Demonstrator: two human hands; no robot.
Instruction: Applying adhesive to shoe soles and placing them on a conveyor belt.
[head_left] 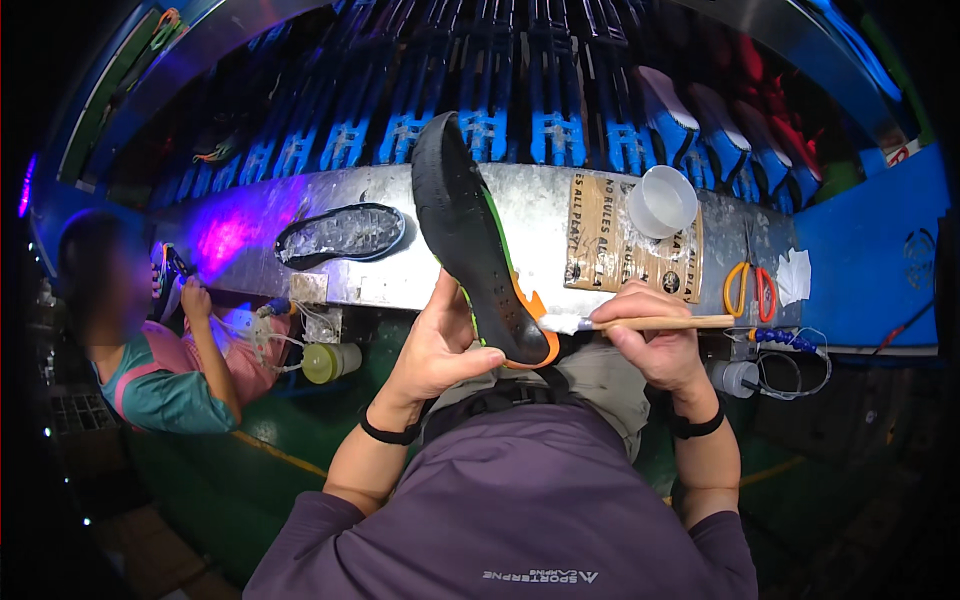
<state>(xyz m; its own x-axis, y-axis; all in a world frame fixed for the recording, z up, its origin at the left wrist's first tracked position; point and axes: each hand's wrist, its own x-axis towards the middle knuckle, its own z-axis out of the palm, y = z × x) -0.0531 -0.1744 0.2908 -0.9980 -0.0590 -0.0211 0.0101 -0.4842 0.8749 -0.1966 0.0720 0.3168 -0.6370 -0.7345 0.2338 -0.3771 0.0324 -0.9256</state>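
Both my hands grip something: the left hand (440, 335) a black shoe sole (470, 240) at mid-frame, the right hand (655, 335) a wooden-handled brush (690, 323) beside its orange heel edge (551, 350). I'm apparently brushing that edge; next calls for light, even strokes.

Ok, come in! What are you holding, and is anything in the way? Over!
Left fingers holding sole. Right fingers holding brush, white tip at sole's orange end. Cup and scissors off to the right, not between brush and sole.
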